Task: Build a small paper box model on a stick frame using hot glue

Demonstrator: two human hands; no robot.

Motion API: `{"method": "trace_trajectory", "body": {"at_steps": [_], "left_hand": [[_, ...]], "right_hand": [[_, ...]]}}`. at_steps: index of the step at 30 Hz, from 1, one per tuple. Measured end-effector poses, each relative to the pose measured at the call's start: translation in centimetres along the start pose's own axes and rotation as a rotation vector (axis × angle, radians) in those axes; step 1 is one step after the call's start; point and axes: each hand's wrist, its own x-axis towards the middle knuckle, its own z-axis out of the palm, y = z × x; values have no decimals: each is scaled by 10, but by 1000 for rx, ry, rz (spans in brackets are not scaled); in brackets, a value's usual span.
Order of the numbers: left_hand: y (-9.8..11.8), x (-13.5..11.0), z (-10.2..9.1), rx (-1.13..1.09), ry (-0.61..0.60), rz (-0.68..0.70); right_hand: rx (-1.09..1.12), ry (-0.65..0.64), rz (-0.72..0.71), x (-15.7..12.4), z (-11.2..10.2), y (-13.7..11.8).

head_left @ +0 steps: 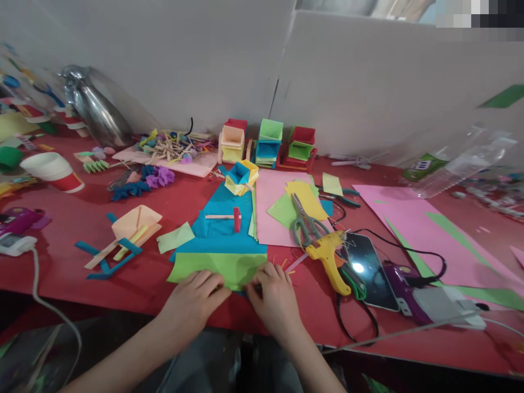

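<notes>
A light green paper sheet (221, 266) lies at the near edge of the red table (69, 240), over a blue sheet (225, 232). My left hand (194, 303) rests on the green sheet's near edge, fingers bent and pressing down. My right hand (275, 297) sits beside it at the sheet's right corner, fingers curled and pinching the paper edge. A small red-and-white stick piece (231, 217) lies on the blue sheet.
A yellow glue gun (329, 256), scissors (303, 221), a phone (368, 267) and cables lie to the right. Pink sheets (409, 218), folded paper boxes (268, 141), a steel jug (98, 112), a paper cup (53, 170) and craft scraps fill the table.
</notes>
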Motion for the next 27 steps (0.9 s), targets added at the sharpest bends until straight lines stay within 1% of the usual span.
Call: {"method": "trace_trajectory", "body": {"at_steps": [3, 5, 8, 12, 15, 17, 20, 24, 27], "left_hand": [[9, 2, 4, -5, 72, -31], [9, 2, 7, -38, 95, -39], [2, -2, 12, -150, 57, -55], [-13, -9, 14, -345, 54, -151], [-22, -13, 12, -387, 54, -204], [-29, -16, 9, -355, 13, -193], [-43, -21, 5, -347, -76, -140], [-58, -26, -1, -329, -100, -78], [-63, -28, -4, -307, -141, -106]], "right_hand": [[7, -15, 6, 0, 0, 0], [13, -18, 6, 1, 0, 0], [17, -11, 8, 1, 0, 0], [29, -7, 6, 1, 0, 1], [39, -16, 2, 1, -1, 1], [41, -20, 9, 1, -1, 1], [49, -12, 6, 1, -1, 1], [72, -9, -1, 0, -2, 1], [76, -18, 6, 0, -2, 1]]}}
